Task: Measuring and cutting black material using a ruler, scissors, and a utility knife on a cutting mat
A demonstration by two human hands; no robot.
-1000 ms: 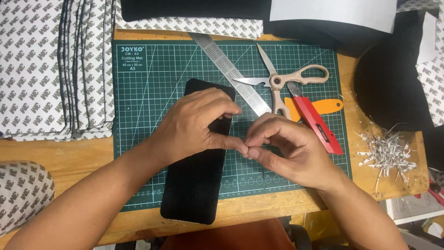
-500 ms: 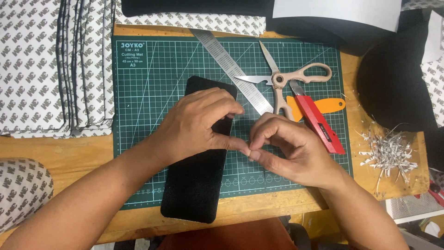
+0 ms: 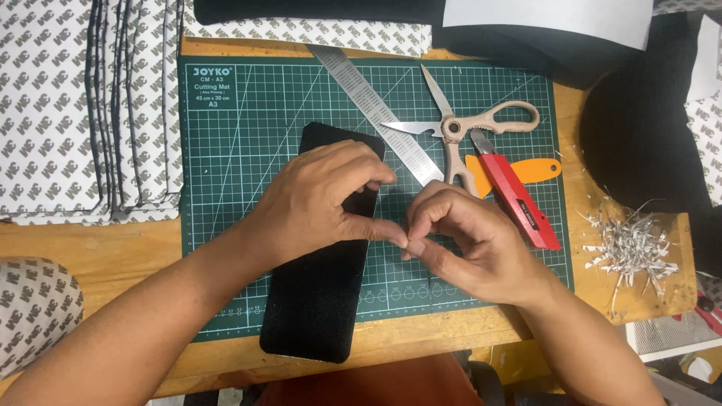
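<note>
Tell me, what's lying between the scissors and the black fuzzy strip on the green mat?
A metal ruler lies slanted between the scissors and the black strip, on the green cutting mat. The head view shows it.

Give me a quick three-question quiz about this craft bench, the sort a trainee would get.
1. True or false: the scissors lie shut.
2. Which hand rests on the black rounded strip?
3. What lies right of the cutting mat: A) paper shreds, B) a stapler, C) a cup?

Key: 1. False, the blades are spread. 2. The left hand; its fingertips meet the right hand beside the strip. 3. A.
</note>
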